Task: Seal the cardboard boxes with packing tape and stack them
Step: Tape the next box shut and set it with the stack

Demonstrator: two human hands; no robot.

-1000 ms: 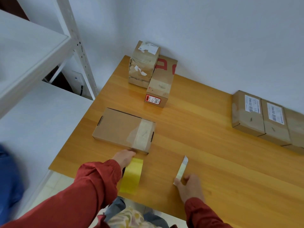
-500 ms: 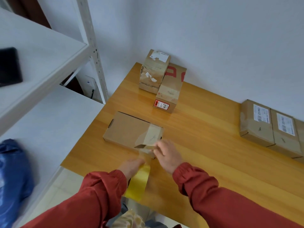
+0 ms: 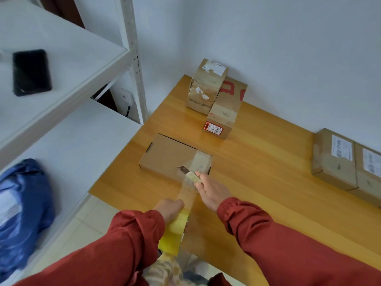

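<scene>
Lately our right grip (image 3: 212,193), clasping the cutter (image 3: 190,175), reached the tape strip (image 3: 186,196) running far-to-near from the flat box (image 3: 169,159) on the table (image 3: 268,172) to the roll (image 3: 173,234) our left grip (image 3: 170,209) clutches.

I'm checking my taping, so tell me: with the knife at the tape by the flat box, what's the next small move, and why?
Probably slice the knife across the tape strip near the flat box. The left hand holds the yellow tape roll, the strip stretches from box to roll, and the right hand has the blade at it.
</scene>
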